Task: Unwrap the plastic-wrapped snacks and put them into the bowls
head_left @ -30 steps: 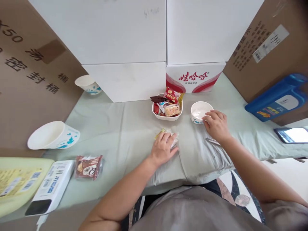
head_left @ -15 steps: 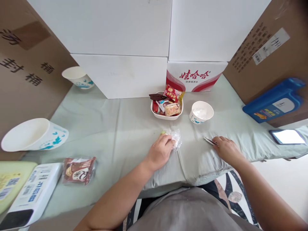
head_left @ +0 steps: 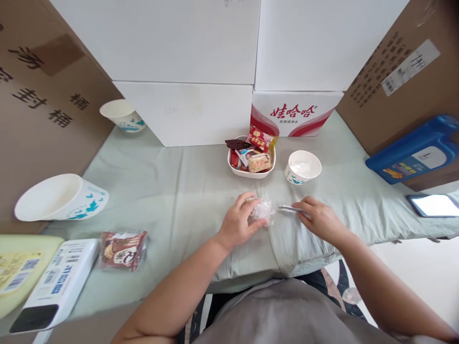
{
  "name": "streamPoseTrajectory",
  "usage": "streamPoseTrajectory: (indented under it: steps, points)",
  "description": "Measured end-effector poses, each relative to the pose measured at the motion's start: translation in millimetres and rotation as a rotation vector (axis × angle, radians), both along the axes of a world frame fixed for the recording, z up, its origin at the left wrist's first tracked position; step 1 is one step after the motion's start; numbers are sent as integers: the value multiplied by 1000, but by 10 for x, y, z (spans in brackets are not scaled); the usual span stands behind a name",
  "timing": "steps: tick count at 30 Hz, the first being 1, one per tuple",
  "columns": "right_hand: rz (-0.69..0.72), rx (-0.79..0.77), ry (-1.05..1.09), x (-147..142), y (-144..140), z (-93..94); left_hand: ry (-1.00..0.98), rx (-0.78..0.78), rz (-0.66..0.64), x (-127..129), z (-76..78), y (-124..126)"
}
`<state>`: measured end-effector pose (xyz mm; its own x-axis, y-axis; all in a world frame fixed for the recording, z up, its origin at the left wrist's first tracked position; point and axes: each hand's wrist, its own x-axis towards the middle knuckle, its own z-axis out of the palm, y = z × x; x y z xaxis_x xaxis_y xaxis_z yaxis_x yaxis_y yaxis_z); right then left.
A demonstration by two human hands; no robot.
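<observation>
- Pressing down on a crinkled clear snack wrapper (head_left: 264,210), the person's left hand (head_left: 238,222) pinches the packet at its left edge, fingers curled narrow around it, near the middle of the counter (head_left: 172,186).
- Holding a pair of metal tweezers (head_left: 289,209), the right hand (head_left: 320,218) lies flat on the cloth with fingers closed over the tool's rear end; the tips point left, just beside the wrapper.
- A pale green cloth (head_left: 358,200) covers the counter, creased into long folds and hanging over the near edge by the person's grey shirt (head_left: 287,315).
- Just behind the wrapper stands a white dish (head_left: 251,173) heaped with wrapped snacks in red, brown and clear packets; a white paper bowl (head_left: 303,166) with a blue print stands to its right.
- Stacked white boxes (head_left: 179,57) form the back wall, with a red-and-white printed carton (head_left: 296,114) beneath them on the right.
- Brown cardboard cartons (head_left: 39,100) close in both sides.
- On the left lie a tipped paper bowl (head_left: 60,197), a brown snack packet (head_left: 122,250), a white box (head_left: 57,284) and a yellow pack (head_left: 17,274); another paper bowl (head_left: 122,114) stands far back.
- On the right, a blue package (head_left: 412,153) leans against a carton, and a lit phone (head_left: 432,205) lies on the cloth.
</observation>
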<state>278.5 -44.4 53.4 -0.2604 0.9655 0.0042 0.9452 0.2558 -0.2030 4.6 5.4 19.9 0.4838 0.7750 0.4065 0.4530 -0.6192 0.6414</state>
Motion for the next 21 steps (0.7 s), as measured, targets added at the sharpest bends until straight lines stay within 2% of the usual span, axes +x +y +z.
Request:
streamPoseTrajectory:
  steps: [2, 4, 7, 10, 12, 14, 16, 17, 18, 19, 21]
  points:
    - [-97, 34, -50, 232, -36, -64, 1, -57, 29, 5, -8, 9]
    - [-144, 90, -65, 324, -54, -120, -7, -79, 18, 19, -15, 31]
    - [-109, 195, 64, 173, -36, -145, -213, -250, 86, -2, -28, 132]
    - [-9, 247, 254, -183, 28, -95, -546, -569, 365, -143, -57, 352]
    - [56, 250, 336, -435, 79, -60, -653, -669, 571, -301, -86, 530]
    - [116, 239, 372, -654, 125, -62, -632, -563, 770, -470, -103, 669]
    - [150, 228, 366, -822, 164, -110, -546, -267, 911, -597, -84, 722]
    - [156, 221, 353, -884, 180, -146, -496, -95, 930, -630, -59, 711]
    - [156, 213, 341, -930, 195, -184, -443, 58, 895, -639, -26, 679]
    - [155, 208, 333, -961, 207, -216, -379, 174, 801, -625, 12, 632]
    - [176, 206, 342, -970, 223, -247, -197, 285, 502, -542, 82, 518]
